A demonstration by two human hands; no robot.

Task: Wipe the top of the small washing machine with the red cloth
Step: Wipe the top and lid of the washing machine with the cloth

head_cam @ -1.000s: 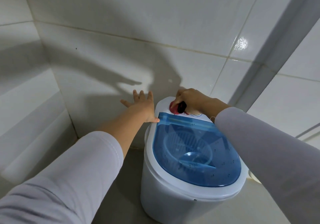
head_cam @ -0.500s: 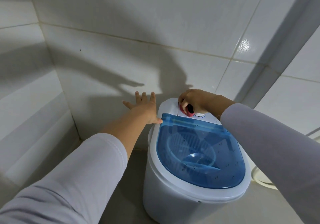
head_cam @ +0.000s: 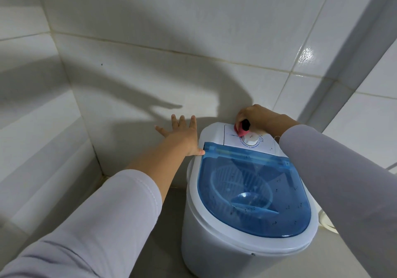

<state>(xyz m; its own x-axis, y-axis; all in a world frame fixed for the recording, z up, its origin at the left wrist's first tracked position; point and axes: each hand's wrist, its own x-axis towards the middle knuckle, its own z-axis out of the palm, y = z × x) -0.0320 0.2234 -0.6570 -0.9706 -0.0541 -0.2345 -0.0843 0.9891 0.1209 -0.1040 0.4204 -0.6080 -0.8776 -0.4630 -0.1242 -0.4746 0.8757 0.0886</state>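
The small white washing machine (head_cam: pixel 206 230) stands on the floor against a tiled wall, its see-through blue lid (head_cam: pixel 253 191) closed. Behind the lid lies a white control panel with a round dial (head_cam: pixel 250 140). My right hand (head_cam: pixel 255 116) is closed around the bunched red cloth (head_cam: pixel 241 130) and presses it onto the back edge of the panel, just behind the dial. Most of the cloth is hidden in my fist. My left hand (head_cam: pixel 182 136) is spread flat, its thumb touching the machine's back left rim beside the lid's corner.
White tiled walls close in behind and to the left, meeting in a corner (head_cam: pixel 94 149). A grey vertical post (head_cam: pixel 348 63) runs up on the right. A pale round object (head_cam: pixel 326 222) lies on the floor to the machine's right.
My right hand has carried the cloth from the panel's left part back and rightward to its rear edge, uncovering the dial. My left hand has stayed at the rim.
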